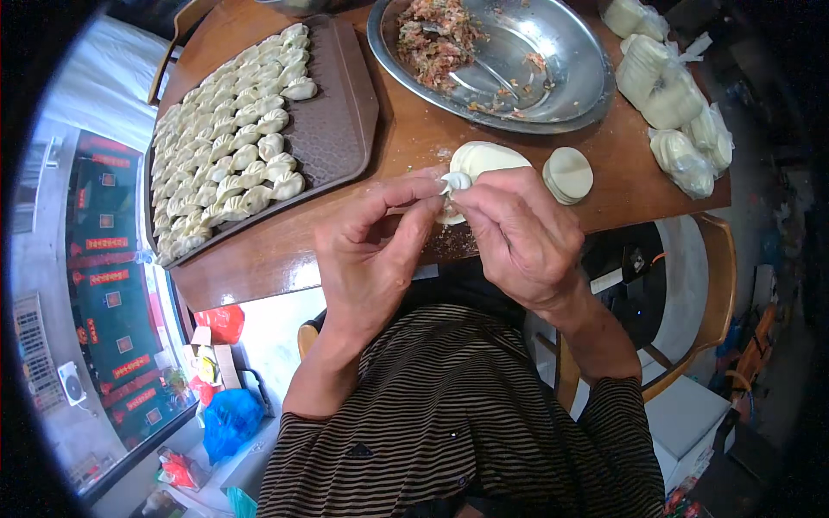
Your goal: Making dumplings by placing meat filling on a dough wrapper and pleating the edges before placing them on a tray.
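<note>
Between the fingertips of my left hand [382, 239] and my right hand [518, 239] is a partly pleated dumpling [457, 182], held by both. Right behind it lies a fanned stack of round dough wrappers [490, 157], partly hidden by my fingers. A smaller stack of wrappers [568, 175] sits just right of my right hand. Beyond them stands a wide steel basin [563, 65] with minced filling [434, 48] and a metal spoon [497, 79] in it. To the left, a brown tray [337, 123] holds rows of pleated dumplings [227, 142].
Bagged wrappers [667, 84] lie at the right end of the wooden table [259, 259]. Wooden chairs [715, 278] stand at the table's right and far left. Below left are a blue plastic bag [232, 424] and a red bag [222, 322].
</note>
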The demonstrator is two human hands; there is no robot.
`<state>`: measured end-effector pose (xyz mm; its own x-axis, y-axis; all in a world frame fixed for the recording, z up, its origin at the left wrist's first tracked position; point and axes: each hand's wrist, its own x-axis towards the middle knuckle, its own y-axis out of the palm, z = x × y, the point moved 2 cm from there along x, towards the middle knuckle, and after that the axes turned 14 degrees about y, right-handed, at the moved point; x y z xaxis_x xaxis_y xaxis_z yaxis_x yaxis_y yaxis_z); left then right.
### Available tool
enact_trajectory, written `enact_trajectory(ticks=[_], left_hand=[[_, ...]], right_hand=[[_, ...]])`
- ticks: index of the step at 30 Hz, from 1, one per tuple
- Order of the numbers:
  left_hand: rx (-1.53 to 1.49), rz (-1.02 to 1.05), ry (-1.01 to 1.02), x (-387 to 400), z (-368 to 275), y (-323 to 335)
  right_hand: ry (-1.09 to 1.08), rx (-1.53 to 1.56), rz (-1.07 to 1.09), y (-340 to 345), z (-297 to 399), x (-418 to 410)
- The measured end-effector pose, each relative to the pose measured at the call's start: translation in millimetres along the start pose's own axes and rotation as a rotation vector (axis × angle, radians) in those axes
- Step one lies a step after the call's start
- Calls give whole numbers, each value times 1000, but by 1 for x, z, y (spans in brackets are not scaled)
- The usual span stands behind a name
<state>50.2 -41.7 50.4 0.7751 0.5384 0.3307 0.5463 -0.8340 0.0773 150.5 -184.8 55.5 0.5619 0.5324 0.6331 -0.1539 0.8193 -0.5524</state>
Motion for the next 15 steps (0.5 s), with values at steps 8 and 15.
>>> enact_trajectory(ticks=[8, 15], left_hand=[[257, 93, 252, 0, -3, 0], [-138, -20, -94, -3, -2, -1]], right_hand=[[-50, 42, -53, 5, -6, 0], [21, 34, -39, 1, -1, 1]])
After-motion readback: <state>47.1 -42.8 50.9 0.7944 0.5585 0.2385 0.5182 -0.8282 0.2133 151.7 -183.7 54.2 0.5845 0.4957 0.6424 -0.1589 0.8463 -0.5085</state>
